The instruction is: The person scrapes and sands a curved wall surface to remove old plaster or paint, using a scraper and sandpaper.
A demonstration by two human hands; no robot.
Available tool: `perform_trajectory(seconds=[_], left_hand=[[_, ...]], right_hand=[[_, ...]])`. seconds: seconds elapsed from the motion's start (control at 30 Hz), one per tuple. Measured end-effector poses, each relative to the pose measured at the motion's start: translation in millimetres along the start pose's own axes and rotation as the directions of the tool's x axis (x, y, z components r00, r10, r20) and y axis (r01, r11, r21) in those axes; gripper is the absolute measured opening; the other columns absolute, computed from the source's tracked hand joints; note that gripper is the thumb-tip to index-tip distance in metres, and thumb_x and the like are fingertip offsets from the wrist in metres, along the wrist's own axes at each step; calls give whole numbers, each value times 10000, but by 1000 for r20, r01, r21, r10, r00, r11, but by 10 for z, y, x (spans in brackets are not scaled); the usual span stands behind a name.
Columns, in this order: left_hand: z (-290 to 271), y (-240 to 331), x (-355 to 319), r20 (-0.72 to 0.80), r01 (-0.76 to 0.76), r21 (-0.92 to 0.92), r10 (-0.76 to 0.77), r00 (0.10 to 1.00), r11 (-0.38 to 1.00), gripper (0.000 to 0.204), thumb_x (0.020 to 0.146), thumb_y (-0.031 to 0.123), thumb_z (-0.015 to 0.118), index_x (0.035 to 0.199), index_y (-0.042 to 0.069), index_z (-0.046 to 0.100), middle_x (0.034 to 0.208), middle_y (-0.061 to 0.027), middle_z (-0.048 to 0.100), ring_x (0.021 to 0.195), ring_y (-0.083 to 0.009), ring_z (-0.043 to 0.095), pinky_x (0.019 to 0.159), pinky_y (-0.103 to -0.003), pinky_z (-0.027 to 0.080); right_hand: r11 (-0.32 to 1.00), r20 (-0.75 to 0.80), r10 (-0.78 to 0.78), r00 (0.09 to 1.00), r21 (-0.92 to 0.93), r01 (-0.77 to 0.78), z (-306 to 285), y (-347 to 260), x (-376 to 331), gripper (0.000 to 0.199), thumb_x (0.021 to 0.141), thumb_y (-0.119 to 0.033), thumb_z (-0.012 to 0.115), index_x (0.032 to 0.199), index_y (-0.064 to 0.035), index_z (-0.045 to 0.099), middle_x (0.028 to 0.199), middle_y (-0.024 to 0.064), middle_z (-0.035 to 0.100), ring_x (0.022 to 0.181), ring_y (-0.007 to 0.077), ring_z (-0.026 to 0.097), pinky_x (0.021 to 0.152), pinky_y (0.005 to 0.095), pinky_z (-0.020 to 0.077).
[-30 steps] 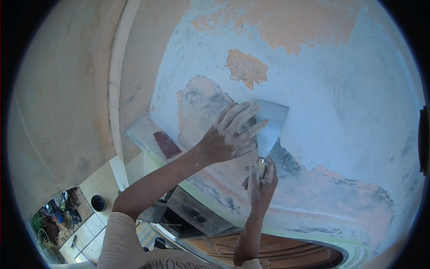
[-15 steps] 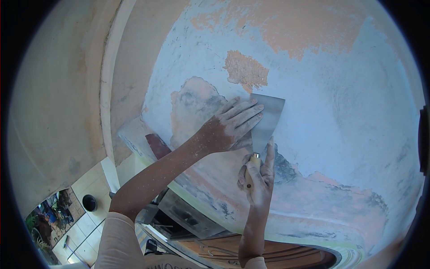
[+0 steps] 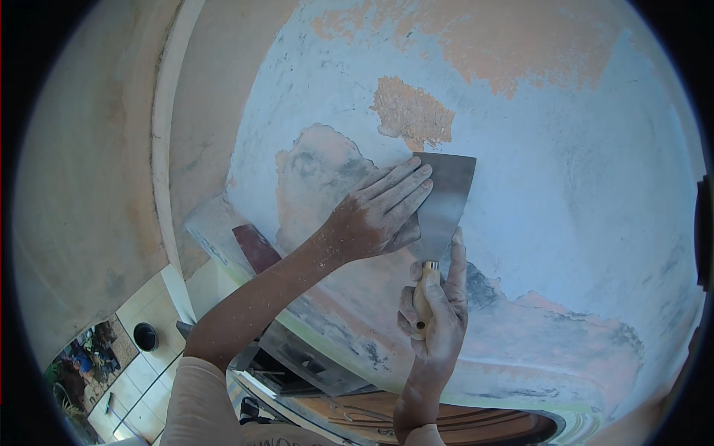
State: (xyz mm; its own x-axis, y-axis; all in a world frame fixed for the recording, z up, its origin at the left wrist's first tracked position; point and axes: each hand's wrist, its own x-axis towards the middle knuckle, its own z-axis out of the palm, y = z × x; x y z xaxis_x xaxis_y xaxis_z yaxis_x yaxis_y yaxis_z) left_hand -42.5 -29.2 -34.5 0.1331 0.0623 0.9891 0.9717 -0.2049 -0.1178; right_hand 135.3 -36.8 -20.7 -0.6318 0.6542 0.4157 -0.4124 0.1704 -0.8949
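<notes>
1. The wide metal scraper (image 3: pixel 440 202) lies blade-flat against the pale blue painted wall (image 3: pixel 565 193), near the middle of the view, its top edge just under a small bare orange patch (image 3: pixel 410 113) where the paint is gone.
2. The scraper's wooden handle (image 3: pixel 422 297) points down from the blade, with a brass-coloured collar where the two meet.
3. Your right hand (image 3: pixel 435 316) is wrapped shut around that handle, index finger laid straight up along the blade's lower right edge.
4. Your left hand (image 3: pixel 375 215) lies on the blade's left half, fingers held straight and close together, pressing it flat to the wall; it grips nothing.
5. Both hands look dusty white.
6. Left of the blade is a bigger stripped area (image 3: pixel 316 175), pinkish with grey smudges, partly under your left hand.
7. A long orange bare strip (image 3: pixel 483 37) runs along the top of the wall.
8. Below your hands there's more peeled pink surface (image 3: pixel 550 327) along a curved edge.
9. A white strip of trim (image 3: pixel 167 111) runs up the left side between the blue wall and a beige wall (image 3: pixel 82 149).
10. Far below, at lower left, is a tiled floor (image 3: pixel 145 372) with a dark round pot (image 3: pixel 145 337) on it.
</notes>
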Motion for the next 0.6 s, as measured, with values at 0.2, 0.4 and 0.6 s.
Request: perform_trajectory(seconds=[0.2,0.4,0.6], left_hand=[[67,-9,-15,6,-20,-28,20,1000,999,586,756,311,642,1202,-37,485,1280,-189,482,1239,-328,422,1007,-450,355],[74,-47,20,28,-23,15,22,999,1000,591,772,351,619,1214,-19,487,1285,-159,489,1231,-297,440,978,-459,368],[87,-54,-1,-10,-18,7,18,1000,1000,552,796,356,595,1208,0,506,1259,-148,522,1200,-277,483,972,-454,371]], right_hand=[[1000,-47,-26,999,-4,26,47,-28,-39,597,900,-53,440,1432,-101,175,894,96,530,398,36,383,283,157,273],[999,-85,-32,996,-14,31,101,-69,-52,602,893,-46,447,1428,-78,172,901,101,531,401,30,384,277,156,270],[998,-74,-43,996,31,46,154,-90,-74,632,876,-30,455,1428,-60,150,938,126,519,403,25,387,268,149,262]])
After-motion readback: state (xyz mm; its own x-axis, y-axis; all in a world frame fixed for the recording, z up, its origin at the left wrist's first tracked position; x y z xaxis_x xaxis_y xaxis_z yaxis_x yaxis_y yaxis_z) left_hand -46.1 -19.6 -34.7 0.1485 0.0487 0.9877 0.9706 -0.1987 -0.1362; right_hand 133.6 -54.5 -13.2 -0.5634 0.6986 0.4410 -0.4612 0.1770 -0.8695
